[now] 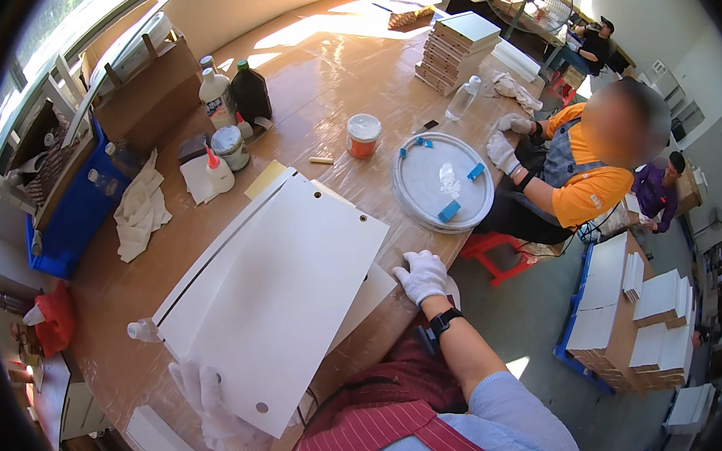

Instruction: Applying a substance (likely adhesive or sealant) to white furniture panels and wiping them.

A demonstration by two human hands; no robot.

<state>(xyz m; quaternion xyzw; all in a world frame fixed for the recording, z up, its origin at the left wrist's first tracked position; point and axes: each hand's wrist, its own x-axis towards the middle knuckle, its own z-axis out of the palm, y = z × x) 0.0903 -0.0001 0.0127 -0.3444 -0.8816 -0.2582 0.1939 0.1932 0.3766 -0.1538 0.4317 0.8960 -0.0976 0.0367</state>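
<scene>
white panel, long axis forward-right

Bright daylight through window, upper left; glare on counter, top centre; edges bent, corners black; 1 head blurred.

Near white panel: smooth, matt. Tabletop: brown, glossy, with a rippled, film-like sheen. Left hand, right hand: matt knit-cloth gloves. Left rag: creased, matt cloth. Left bin: smooth blue plastic. Far bottle: clear, glossy plastic.
</scene>
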